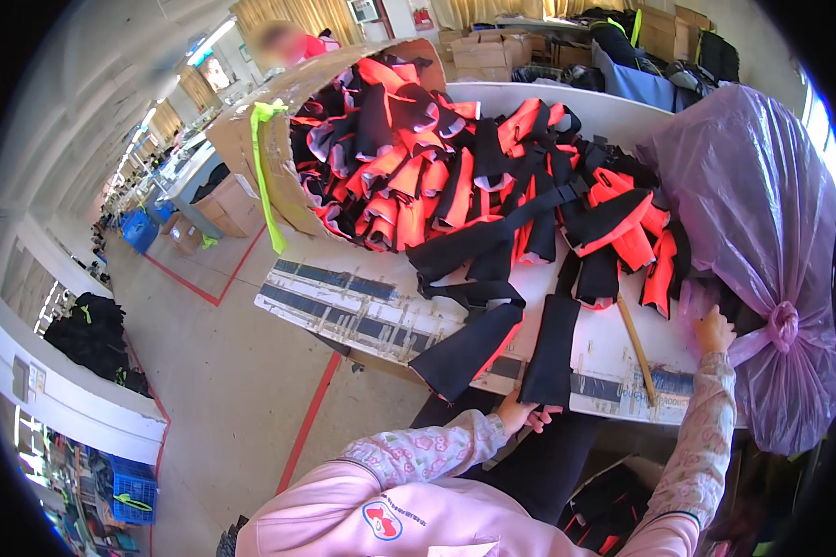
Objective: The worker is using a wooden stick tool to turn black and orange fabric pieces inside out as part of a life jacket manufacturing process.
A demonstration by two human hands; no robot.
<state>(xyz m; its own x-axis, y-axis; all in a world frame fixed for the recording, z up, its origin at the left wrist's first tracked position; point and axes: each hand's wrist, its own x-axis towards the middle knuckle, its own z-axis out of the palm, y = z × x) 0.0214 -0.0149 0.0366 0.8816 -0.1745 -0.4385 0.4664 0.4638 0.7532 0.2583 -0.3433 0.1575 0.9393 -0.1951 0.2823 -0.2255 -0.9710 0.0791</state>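
Observation:
At the near edge of the white table (395,325), my left hand (527,411) has its fingers closed at the lower end of a long black fabric piece (550,348). Another black piece with an orange-red side (469,351) lies just left of it. My right hand (715,331) is at the side of a knotted, see-through purple plastic bag (738,176); its fingers are curled against the plastic and partly hidden. Beyond my hands spreads a large heap of black and orange-red fabric pieces (455,186), some with straps and buckles.
A cardboard box (293,176) on its side holds part of the heap, with a neon-yellow strip (265,176) hanging from its rim. A thin wooden stick (636,353) lies near the right hand. Another person (302,45) is behind the box. Cartons (492,54) stand at the back.

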